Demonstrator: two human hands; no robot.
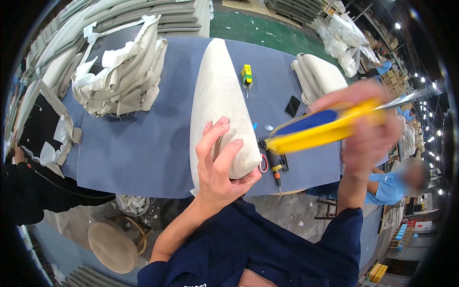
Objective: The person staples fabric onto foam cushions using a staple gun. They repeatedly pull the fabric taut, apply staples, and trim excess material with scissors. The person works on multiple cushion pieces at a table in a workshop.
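Note:
A beige fabric-covered cushion (217, 91) stands on its edge on the blue-grey table, its narrow end facing me. My left hand (217, 165) grips the near corner, fingers over the top and thumb beneath. In my right hand (370, 126), raised to the right of the cushion, is a yellow-and-blue handled tool (315, 125). Motion blurs it; a pale metal-looking length sticks out beyond my fist, and its exact kind is unclear. Just right of the cushion's near end lies a black air stapler-like tool (273, 160) with an orange fitting, next to red-handled scissors (263, 163).
The table (134, 148) also bears a yellow-and-green tool (246, 76), a phone (292, 106), folded cushions (318, 74) and a heap of covered panels (119, 79). A round stool (113, 246) and a scrap bin (133, 204) stand at lower left. People are at both sides.

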